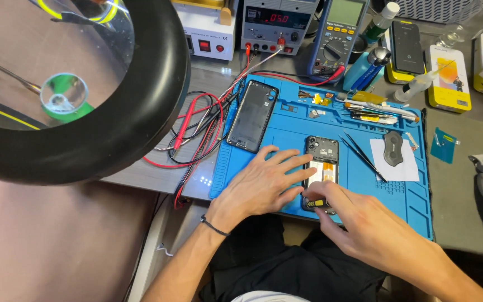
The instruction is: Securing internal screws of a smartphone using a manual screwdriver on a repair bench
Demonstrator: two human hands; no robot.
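Both hands [308,196] on opened phone [321,168], near blue mat's [409,196] front edge.

an electronics repair workbench: a blue silicone work mat [403,196] with parts trays, a bench power supply [269,25], a multimeter [336,36] with red and black leads, tweezers [364,156], an opened phone [321,168] and a ring magnifier lamp [141,112].

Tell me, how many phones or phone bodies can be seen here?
3: an opened phone under both hands on the blue mat; a detached back cover at the mat's left edge; a dark phone behind the mat. Others may be hidden.
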